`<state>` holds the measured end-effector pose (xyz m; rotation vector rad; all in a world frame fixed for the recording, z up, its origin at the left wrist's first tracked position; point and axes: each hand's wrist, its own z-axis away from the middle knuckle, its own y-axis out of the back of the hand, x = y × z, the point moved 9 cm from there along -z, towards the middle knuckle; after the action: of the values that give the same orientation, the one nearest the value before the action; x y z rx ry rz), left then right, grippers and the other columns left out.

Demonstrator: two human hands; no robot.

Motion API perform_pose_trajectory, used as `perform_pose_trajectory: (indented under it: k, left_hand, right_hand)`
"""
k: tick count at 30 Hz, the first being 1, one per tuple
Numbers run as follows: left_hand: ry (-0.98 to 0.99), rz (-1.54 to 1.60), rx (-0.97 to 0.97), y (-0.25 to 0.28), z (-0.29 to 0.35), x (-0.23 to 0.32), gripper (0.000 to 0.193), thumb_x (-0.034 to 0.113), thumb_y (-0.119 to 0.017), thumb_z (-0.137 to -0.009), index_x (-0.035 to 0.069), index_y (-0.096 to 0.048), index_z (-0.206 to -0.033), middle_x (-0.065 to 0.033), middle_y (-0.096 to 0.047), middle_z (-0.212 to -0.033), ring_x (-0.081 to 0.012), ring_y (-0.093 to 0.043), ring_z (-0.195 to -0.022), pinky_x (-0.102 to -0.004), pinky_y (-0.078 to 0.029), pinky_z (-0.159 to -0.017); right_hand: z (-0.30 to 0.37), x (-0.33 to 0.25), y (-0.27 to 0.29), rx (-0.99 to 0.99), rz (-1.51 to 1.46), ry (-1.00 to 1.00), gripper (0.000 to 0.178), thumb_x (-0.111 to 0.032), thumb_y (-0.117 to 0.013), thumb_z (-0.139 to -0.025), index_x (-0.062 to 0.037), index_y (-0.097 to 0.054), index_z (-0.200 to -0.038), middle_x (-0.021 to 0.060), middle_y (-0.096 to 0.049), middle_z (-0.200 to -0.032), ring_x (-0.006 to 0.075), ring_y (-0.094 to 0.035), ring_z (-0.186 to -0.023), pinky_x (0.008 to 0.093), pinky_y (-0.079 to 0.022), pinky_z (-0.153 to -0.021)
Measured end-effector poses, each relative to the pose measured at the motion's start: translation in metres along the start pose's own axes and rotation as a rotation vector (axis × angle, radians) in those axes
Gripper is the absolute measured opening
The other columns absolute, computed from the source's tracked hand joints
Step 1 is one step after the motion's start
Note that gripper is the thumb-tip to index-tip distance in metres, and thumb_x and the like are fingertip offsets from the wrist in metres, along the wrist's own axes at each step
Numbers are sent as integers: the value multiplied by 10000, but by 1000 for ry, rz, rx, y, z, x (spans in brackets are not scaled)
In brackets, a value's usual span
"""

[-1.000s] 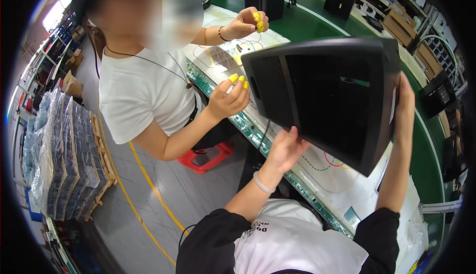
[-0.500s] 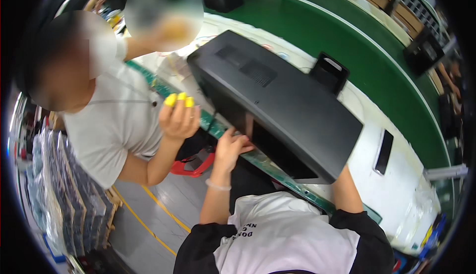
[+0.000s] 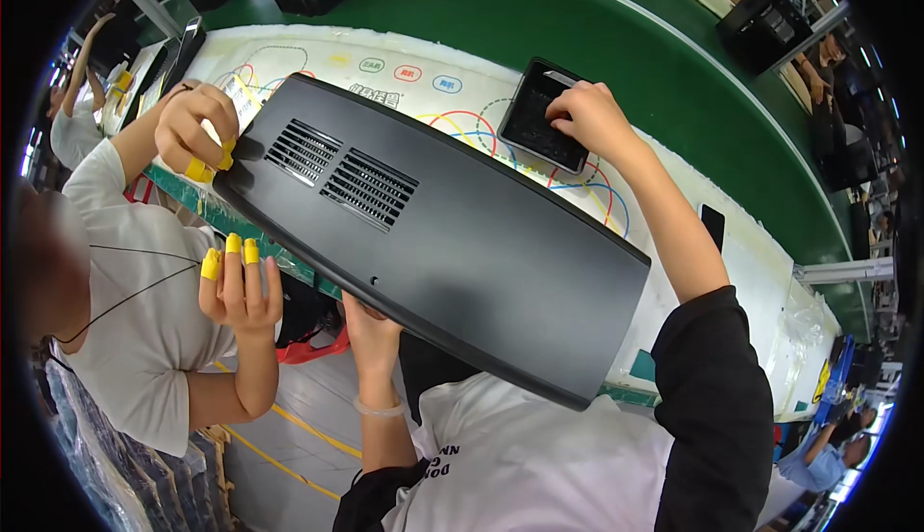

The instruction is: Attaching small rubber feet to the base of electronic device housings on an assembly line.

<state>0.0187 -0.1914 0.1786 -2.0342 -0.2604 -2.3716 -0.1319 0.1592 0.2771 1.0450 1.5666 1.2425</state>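
A large dark grey plastic housing (image 3: 462,263) with two vent grilles and a small hole lies across the white table. My left hand (image 3: 371,335) is at its near long edge, the fingers mostly hidden behind that edge. Beyond the far edge, my right hand (image 3: 592,114) reaches over a small black tray (image 3: 520,128), with its fingers bent together down into it. Whatever lies between those fingertips is too small to tell. At the housing's left end a co-worker's hand (image 3: 197,133) in yellow finger cots touches the corner.
The co-worker's other hand (image 3: 241,287), also with yellow finger cots, is raised at the left near the housing. A black phone (image 3: 712,226) lies on the white table (image 3: 760,287) to the right. Coloured lines are printed on the tabletop. Green floor (image 3: 443,22) lies beyond.
My right hand has left the housing's right end and reached to the black tray. The housing now shows more of its vented face. The co-worker's one hand has come to its left corner.
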Motion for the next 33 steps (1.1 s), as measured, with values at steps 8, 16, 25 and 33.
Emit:
perform_pose_trajectory:
  k: [8,16,25,33]
  left_hand:
    - [-48,-157,31,-5,4,-2,504,-5,-668,-782,-28,-444,-1233,-109,-580,-1101,-210,-561,-993,-301,-428,-901]
    - [-149,-184,50,-18,12,15,724,-59,-680,-761,1,-293,-1371,-106,-599,-1060,-172,-600,-951,-278,-496,-820]
    - [-10,152,-76,-69,1,2,946,-102,-667,-743,-14,-39,-1446,-136,-631,-954,-185,-652,-820,-284,-545,-716]
    - [51,251,9,-54,9,45,986,-96,-644,-697,-11,-20,-1455,-145,-638,-889,-178,-655,-755,-279,-540,-682]
  right_hand:
    - [-20,2,-29,-110,100,-24,126,-128,-697,-719,-87,-706,-838,61,-655,-805,243,-572,-884,386,-397,-822]
    - [-23,14,-12,35,-128,70,128,-43,-690,-686,-25,-664,-810,94,-621,-815,266,-600,-759,351,-483,-685]
    - [39,4,86,34,-1298,-154,130,17,-660,-759,-37,-579,-846,69,-612,-767,167,-615,-698,269,-499,-640]
    - [33,-97,129,-283,-1631,169,253,8,-734,-706,-64,-519,-818,94,-597,-743,235,-632,-624,287,-497,-535]
